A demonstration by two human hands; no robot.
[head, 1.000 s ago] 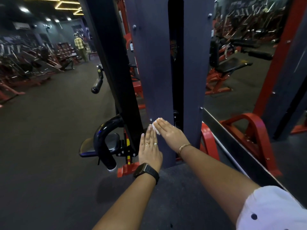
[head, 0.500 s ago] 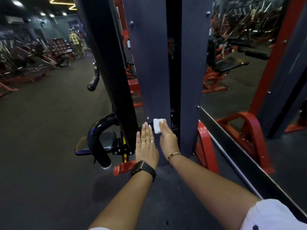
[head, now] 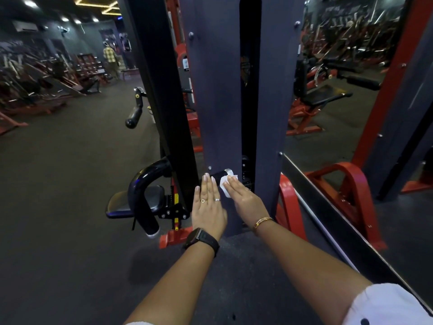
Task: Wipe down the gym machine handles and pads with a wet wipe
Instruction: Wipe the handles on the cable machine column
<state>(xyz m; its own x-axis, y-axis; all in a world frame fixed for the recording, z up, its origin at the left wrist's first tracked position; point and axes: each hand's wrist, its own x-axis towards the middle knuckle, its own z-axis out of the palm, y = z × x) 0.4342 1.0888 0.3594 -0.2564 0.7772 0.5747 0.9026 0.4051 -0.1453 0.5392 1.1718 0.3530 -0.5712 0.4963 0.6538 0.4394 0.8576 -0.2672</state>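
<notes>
Right hand point(head: 248, 200): grip flat, fingers straight, pressing wet wipe point(head: 224, 190) just under horizontal handle point(head: 220, 175); left hand point(head: 207, 207) flat alongside.

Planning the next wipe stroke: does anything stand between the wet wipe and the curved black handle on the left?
Yes. The left hand lies flat on the grey panel directly left of the wet wipe, which the right hand presses there. Beyond it the black upright stands between the panel and the curved black handle.
</notes>
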